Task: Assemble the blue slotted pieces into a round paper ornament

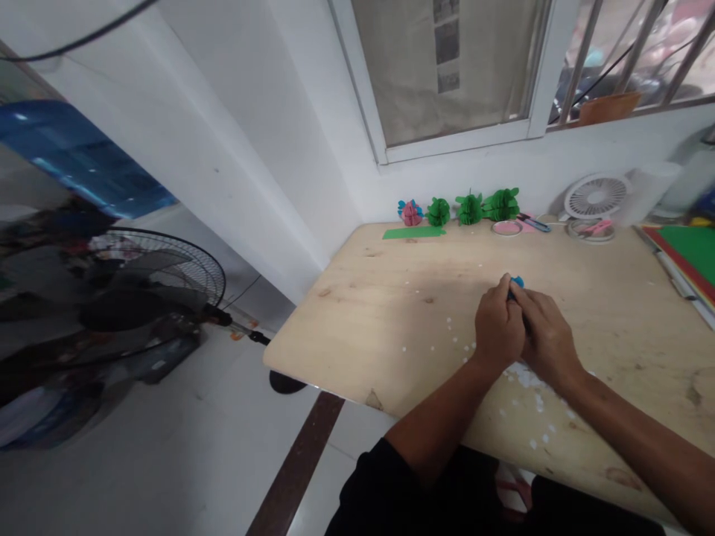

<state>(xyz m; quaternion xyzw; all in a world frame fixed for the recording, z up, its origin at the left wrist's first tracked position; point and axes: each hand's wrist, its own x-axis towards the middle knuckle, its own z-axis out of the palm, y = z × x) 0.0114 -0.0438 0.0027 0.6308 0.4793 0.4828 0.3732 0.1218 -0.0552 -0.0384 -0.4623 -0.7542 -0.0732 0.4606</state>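
Observation:
My left hand and my right hand are closed and pressed together above the wooden table. Between their fingertips a small blue piece sticks out. Most of it is hidden by the fingers, so its kind does not show. Small white paper bits lie scattered on the tabletop under and around the hands, thickest below the right wrist.
Along the wall stand several green folded-paper figures and a pink-and-blue one, behind a green paper strip. A white fan and coloured sheets are at the right. A black floor fan stands left.

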